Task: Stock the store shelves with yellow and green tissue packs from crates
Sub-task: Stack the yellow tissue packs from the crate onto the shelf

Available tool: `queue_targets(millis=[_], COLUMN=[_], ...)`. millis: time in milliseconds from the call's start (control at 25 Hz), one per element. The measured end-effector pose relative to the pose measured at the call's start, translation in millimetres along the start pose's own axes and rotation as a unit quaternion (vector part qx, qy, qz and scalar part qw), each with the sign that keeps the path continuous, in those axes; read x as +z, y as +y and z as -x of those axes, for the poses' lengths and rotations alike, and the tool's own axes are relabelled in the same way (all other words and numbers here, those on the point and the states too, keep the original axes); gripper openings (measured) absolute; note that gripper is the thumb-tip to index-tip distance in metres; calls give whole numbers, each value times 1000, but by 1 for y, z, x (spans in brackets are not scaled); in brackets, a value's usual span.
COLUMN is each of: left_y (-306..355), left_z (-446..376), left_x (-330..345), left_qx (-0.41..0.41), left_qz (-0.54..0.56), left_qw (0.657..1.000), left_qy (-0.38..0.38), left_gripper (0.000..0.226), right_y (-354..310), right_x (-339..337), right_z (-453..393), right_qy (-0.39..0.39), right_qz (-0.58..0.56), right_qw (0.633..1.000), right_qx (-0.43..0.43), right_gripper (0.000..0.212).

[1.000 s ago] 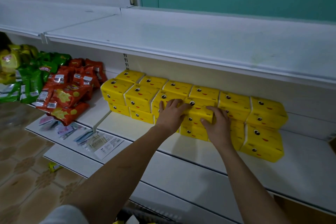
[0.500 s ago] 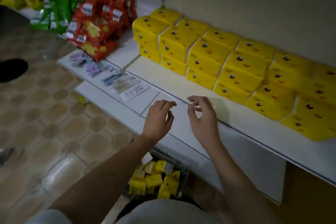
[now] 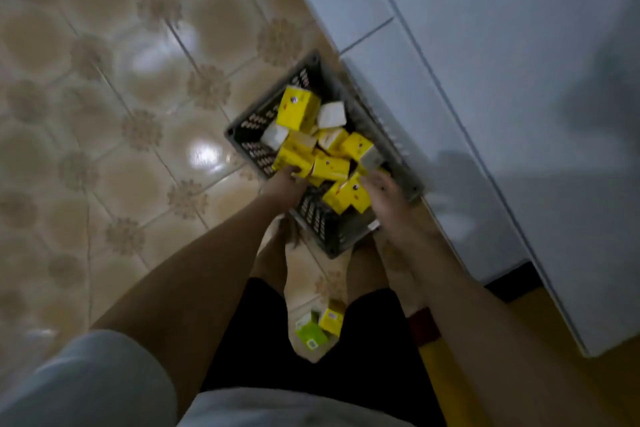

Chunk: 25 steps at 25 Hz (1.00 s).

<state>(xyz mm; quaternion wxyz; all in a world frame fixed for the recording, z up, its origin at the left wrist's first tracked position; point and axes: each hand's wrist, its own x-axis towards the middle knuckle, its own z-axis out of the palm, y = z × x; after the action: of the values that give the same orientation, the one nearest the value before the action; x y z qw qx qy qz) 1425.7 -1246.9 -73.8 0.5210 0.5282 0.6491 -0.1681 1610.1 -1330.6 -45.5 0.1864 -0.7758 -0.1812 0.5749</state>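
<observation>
A dark grey slotted crate (image 3: 313,218) stands on the floor against the shelf base, holding several yellow tissue packs (image 3: 298,107) in a jumble, some showing white sides. My left hand (image 3: 282,189) is at the crate's near left corner, its fingertips against a yellow pack (image 3: 291,158); motion blur hides whether the fingers curl round it. My right hand (image 3: 382,198) hovers over the crate's near right side with fingers spread, beside another yellow pack (image 3: 346,198) and holding nothing.
The white lower shelf (image 3: 485,97) runs along the right, right next to the crate. Patterned glossy floor tiles (image 3: 121,97) spread to the left. A green pack (image 3: 310,334) and a yellow pack (image 3: 331,319) lie on the floor between my legs.
My view dropped from the stocked shelf to the floor crate. Both hands came down from the shelf edge into the crate among the yellow packs.
</observation>
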Motion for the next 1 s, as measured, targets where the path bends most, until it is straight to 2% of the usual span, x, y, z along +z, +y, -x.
queue_targets(millis=[120, 240, 360, 480, 600, 720, 880, 1000], left_y=[-30, -51, -65, -72, -73, -71, -60, -46], left_z=[-76, -163, -218, -245, -252, -233, -187, -143], left_x=[44, 89, 130, 162, 177, 167, 135, 94], left_qx=[-75, -102, -136, -140, -134, -142, -161, -167], left_qz=[105, 156, 201, 224, 248, 266, 315, 351], left_qw=[992, 983, 970, 964, 959, 953, 935, 922], left_qy=[-9, -5, 1, 10, 27, 28, 23, 4], left_gripper=[51, 52, 57, 57, 58, 48, 30, 52], right_y=[47, 90, 119, 141, 151, 148, 125, 92], right_x=[32, 62, 88, 108, 114, 109, 92, 76], right_z=[-94, -177, -232, -265, -274, -250, -192, -141], right_qy=[-26, -55, -51, -34, -36, -20, -21, 4], right_qz=[-30, -52, -50, -66, -71, -91, -125, -143], right_qw=[996, 987, 985, 982, 979, 978, 972, 974], right_qx=[80, 142, 159, 176, 187, 187, 197, 177], right_gripper=[40, 46, 57, 60, 55, 48, 56, 53])
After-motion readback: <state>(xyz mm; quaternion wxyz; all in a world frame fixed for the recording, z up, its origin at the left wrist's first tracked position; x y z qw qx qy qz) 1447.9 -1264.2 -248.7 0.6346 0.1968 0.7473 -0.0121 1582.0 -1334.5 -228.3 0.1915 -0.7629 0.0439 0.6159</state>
